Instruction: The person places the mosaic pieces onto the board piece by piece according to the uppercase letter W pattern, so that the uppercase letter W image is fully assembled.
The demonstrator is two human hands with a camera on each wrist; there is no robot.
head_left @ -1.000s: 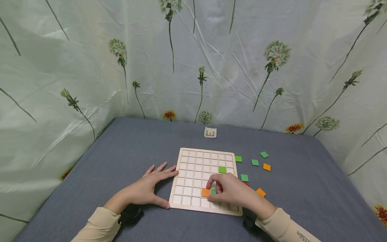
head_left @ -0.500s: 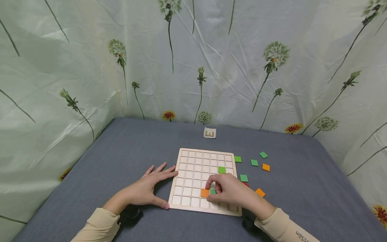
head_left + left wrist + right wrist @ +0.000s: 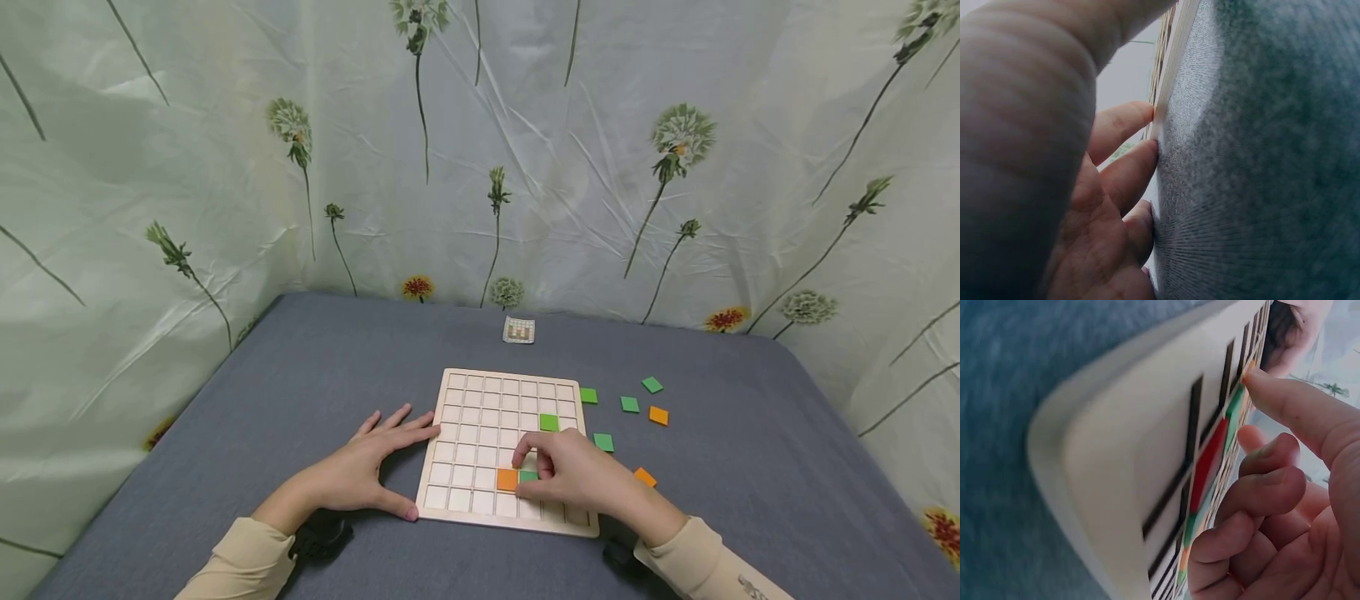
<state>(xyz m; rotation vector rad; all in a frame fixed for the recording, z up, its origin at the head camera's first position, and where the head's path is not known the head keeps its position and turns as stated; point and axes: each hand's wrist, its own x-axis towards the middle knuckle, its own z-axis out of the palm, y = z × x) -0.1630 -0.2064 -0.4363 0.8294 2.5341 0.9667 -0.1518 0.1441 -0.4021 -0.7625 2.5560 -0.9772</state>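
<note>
I see a pale wooden grid board lying flat on the grey cloth, its shallow square cells mostly bare. In its near rows an orange tile sits in a cell with a green tile just beside it on the right, partly hidden, and a brighter green tile lies in a cell farther back. My right wrist view shows a red tile seated in the board too.
</note>
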